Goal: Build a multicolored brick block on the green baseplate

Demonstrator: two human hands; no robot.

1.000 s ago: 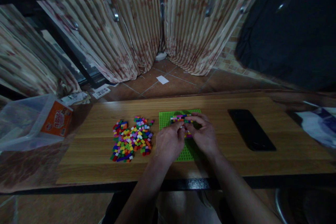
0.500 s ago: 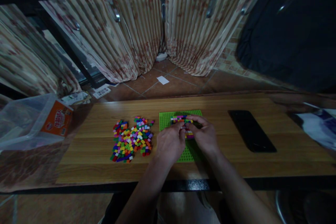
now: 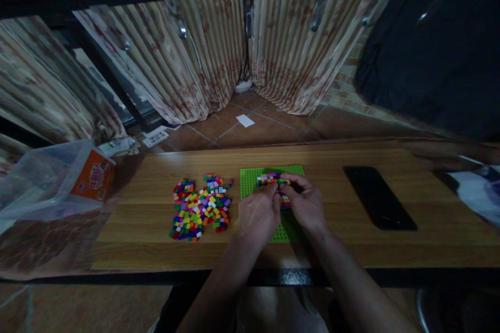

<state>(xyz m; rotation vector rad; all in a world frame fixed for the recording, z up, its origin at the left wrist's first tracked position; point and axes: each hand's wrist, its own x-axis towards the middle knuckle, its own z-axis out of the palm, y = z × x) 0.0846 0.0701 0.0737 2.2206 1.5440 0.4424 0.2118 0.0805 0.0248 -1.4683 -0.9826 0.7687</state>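
Observation:
A green studded baseplate (image 3: 247, 179) lies on the wooden table, partly covered by my hands. On it sits a block of small multicoloured toy bricks (image 3: 266, 178), built in rows; its near middle is hidden by my fingers. My left hand (image 3: 258, 214) is closed, fingertips pressed down at the block's near side; any small brick in them is hidden. Curled round the block's right end is my right hand (image 3: 308, 203), its index finger along the far edge and thumb close to the left fingertips. Left of the plate spreads a pile of loose toy bricks (image 3: 201, 208).
A black phone-like slab (image 3: 378, 197) lies on the table (image 3: 133, 218) to the right. Beyond the left end stands a clear plastic bin (image 3: 50, 179) with an orange label. Papers lie on the tiled floor, and curtains (image 3: 219, 57) hang behind.
The whole view has shifted slightly, so everything appears a little farther right. Both hands stay at the brick block, with the fingers barely changed.

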